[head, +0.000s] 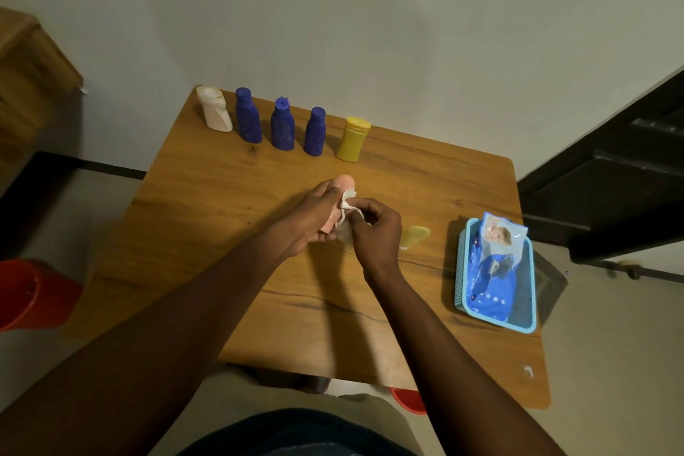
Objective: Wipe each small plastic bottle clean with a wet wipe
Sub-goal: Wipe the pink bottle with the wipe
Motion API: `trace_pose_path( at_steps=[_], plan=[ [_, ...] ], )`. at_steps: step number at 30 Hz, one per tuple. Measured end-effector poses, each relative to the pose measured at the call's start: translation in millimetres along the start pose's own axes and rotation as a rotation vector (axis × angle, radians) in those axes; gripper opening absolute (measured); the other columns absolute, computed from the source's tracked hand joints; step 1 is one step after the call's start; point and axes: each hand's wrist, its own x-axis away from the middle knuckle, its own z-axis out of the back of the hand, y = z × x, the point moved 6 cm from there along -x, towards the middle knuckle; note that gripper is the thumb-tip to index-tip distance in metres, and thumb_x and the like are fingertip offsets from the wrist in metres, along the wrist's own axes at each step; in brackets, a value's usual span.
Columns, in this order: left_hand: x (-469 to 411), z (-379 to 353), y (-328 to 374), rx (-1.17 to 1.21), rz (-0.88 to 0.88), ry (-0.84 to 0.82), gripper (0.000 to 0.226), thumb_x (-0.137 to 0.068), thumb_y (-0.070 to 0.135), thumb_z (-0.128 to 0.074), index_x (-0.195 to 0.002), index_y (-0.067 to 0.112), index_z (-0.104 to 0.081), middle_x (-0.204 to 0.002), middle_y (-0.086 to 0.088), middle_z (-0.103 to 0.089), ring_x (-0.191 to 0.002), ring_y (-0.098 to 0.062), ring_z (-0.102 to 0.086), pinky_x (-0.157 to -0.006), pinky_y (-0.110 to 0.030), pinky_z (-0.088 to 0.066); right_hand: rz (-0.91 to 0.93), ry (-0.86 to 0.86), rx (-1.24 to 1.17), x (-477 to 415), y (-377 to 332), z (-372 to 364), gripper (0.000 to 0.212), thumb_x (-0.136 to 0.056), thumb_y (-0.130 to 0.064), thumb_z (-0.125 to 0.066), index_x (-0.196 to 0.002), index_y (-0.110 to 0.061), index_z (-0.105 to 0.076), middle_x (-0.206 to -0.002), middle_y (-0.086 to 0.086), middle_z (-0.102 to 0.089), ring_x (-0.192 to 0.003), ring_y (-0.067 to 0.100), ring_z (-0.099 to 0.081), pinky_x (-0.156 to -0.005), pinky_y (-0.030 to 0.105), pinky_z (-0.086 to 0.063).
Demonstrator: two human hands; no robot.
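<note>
My left hand [311, 218] grips a small pink bottle [342, 184] over the middle of the wooden table [222, 196]. My right hand [374, 229] pinches a white wet wipe [347, 202] against the bottle's side. Most of the pink bottle is hidden by my fingers. Along the far edge stand a white bottle [214, 109], three blue bottles [247, 115] [282, 125] [315, 132] and a yellow bottle [353, 139]. A pale yellow bottle [414, 236] lies on its side just right of my right hand.
A light blue basket [460, 270] holding a blue wet wipe pack [494, 266] sits at the table's right edge. A red bucket [33, 294] stands on the floor to the left. A wooden cabinet [29, 85] is at far left, dark stairs [629, 178] at right.
</note>
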Motion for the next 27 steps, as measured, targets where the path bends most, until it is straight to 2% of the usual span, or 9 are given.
trace_pose_path(
  at_steps=[3,8,11,14,17,20,22,27],
  plan=[
    [0,1,3,-0.029,0.006,-0.047,0.035,-0.106,0.048,-0.038,-0.139,0.044,-0.048,-0.125,-0.005,-0.064,-0.094,-0.021,-0.063,-0.058,-0.028,-0.051,-0.003,0.045,-0.005,-12,-4,2,0.025,-0.088,0.003,-0.062,-0.099,-0.011,-0.079,-0.095,-0.002,-0.078,-0.091,0.014,-0.073,-0.088,0.046,-0.060],
    [1,2,3,-0.129,0.014,-0.084,0.038,-0.105,0.053,-0.038,-0.141,0.044,-0.048,-0.102,-0.005,-0.065,-0.078,-0.015,-0.061,-0.053,-0.027,-0.046,-0.038,0.018,0.012,-29,-9,3,0.028,-0.092,-0.001,-0.056,-0.104,-0.013,-0.079,-0.096,-0.002,-0.078,-0.092,0.014,-0.073,-0.087,0.047,-0.061],
    [6,2,3,-0.175,-0.018,-0.129,0.045,-0.097,0.067,-0.043,-0.137,0.046,-0.048,-0.106,-0.001,-0.063,-0.081,-0.014,-0.060,-0.055,-0.026,-0.046,-0.042,-0.038,-0.005,-32,-13,3,0.030,-0.093,0.000,-0.054,-0.105,-0.012,-0.079,-0.097,-0.001,-0.079,-0.094,0.016,-0.073,-0.087,0.046,-0.061],
    [9,3,4,-0.208,-0.083,-0.144,0.061,-0.093,0.068,-0.052,-0.148,0.046,-0.037,-0.114,0.003,-0.063,-0.085,-0.015,-0.058,-0.058,-0.026,-0.045,-0.031,-0.068,-0.010,-28,-14,2,0.033,-0.094,0.002,-0.053,-0.111,-0.011,-0.078,-0.103,0.000,-0.078,-0.098,0.014,-0.072,-0.087,0.039,-0.061],
    [8,6,3,-0.254,-0.141,-0.077,0.073,-0.090,0.069,-0.056,-0.151,0.040,-0.028,-0.113,0.004,-0.064,-0.083,-0.014,-0.061,-0.051,-0.023,-0.045,0.041,-0.041,0.038,-18,-13,1,0.039,-0.093,0.003,-0.053,-0.121,-0.013,-0.075,-0.114,0.000,-0.076,-0.105,0.009,-0.070,-0.090,0.031,-0.058],
    [9,11,5,-0.231,-0.198,-0.033,0.060,-0.089,0.068,-0.058,-0.134,0.035,-0.036,-0.107,0.003,-0.064,-0.077,-0.010,-0.061,-0.050,-0.023,-0.044,0.100,0.005,0.072,-7,-13,-1,0.043,-0.092,0.007,-0.053,-0.123,-0.013,-0.074,-0.113,0.001,-0.074,-0.103,0.006,-0.067,-0.088,0.024,-0.055],
    [9,14,8,-0.247,-0.226,-0.031,0.056,-0.088,0.069,-0.059,-0.130,0.034,-0.046,-0.103,0.004,-0.068,-0.076,-0.009,-0.063,-0.052,-0.024,-0.044,0.137,0.022,0.102,-4,-15,-2,0.044,-0.090,0.008,-0.053,-0.123,-0.012,-0.074,-0.113,0.001,-0.072,-0.103,0.004,-0.066,-0.089,0.024,-0.055],
    [13,15,13,-0.293,-0.308,-0.069,0.041,-0.087,0.065,-0.063,-0.118,0.040,-0.056,-0.111,0.012,-0.068,-0.080,-0.010,-0.069,-0.057,-0.027,-0.046,0.194,-0.010,0.194,-16,-24,1,0.031,-0.091,0.000,-0.062,-0.116,-0.011,-0.077,-0.109,0.002,-0.074,-0.096,0.001,-0.065,-0.081,0.018,-0.053]
  ],
)
